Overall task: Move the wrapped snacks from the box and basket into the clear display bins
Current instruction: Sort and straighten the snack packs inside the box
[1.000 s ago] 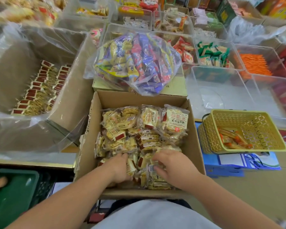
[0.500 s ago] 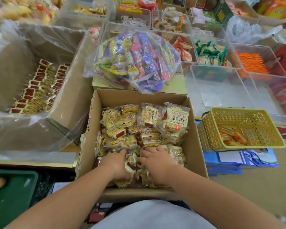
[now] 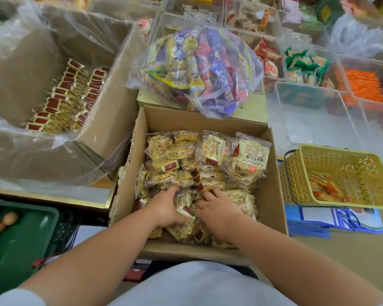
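The biggest thing before me was the plastic-lined carton (image 3: 111,120) on my left, with rows of red-and-gold wrapped snacks (image 3: 69,96) lying in its bottom. Straight ahead of me stood the open cardboard box (image 3: 272,173), its near wall against my body, and both my forearms reached down into it. Beyond it to the right sat a clear display bin (image 3: 314,120) with nothing that I could make out inside, and further bins behind it held red, green and orange packs. A clear bag of purple, red and yellow snacks (image 3: 203,69) rested on a flat carton just behind the box. To the right of the box the yellow basket (image 3: 341,173) stood tilted on some blue printed sheets, with a few orange wrapped sticks (image 3: 325,188) in its lower corner. The wrapped biscuit packets (image 3: 208,160) filled the box in a loose heap, none of them in a bin. My left hand (image 3: 166,208) was down in the near part of that heap, fingers curled and thumb clamped over a packet. My right hand (image 3: 219,210) lay just beside it, fingers bent over the packets and thumb against the one between my hands.
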Demonstrator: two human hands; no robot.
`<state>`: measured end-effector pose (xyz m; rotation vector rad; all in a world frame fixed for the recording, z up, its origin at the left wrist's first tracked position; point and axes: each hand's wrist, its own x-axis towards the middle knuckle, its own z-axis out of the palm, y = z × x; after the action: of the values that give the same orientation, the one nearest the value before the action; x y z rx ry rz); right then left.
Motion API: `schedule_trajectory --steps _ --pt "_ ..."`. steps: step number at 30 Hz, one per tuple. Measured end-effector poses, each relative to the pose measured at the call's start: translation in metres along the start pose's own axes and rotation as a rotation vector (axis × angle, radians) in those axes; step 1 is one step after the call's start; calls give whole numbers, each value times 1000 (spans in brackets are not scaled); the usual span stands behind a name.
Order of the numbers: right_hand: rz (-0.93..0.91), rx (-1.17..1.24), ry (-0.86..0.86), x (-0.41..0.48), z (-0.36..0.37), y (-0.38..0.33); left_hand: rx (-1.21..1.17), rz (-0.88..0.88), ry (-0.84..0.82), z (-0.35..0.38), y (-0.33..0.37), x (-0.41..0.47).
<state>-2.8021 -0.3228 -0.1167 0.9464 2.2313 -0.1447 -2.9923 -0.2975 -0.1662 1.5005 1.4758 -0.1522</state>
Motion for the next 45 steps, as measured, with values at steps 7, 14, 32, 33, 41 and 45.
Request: schedule_trajectory --steps 7,14,32,33,41,45 --pt "78 96 103 -22 -3 11 -157 -36 -87 -1 1 10" --pt "150 243 328 -57 7 34 -273 -85 -62 4 0 16" --pt "467 1389 598 -78 36 20 213 -138 -58 5 20 15" --pt "476 1412 598 -78 36 19 199 -135 -56 4 20 14" --pt "492 1854 677 -85 18 29 89 -54 2 -22 27 -23" --pt "519 2088 668 -89 11 32 152 28 137 -64 37 -53"
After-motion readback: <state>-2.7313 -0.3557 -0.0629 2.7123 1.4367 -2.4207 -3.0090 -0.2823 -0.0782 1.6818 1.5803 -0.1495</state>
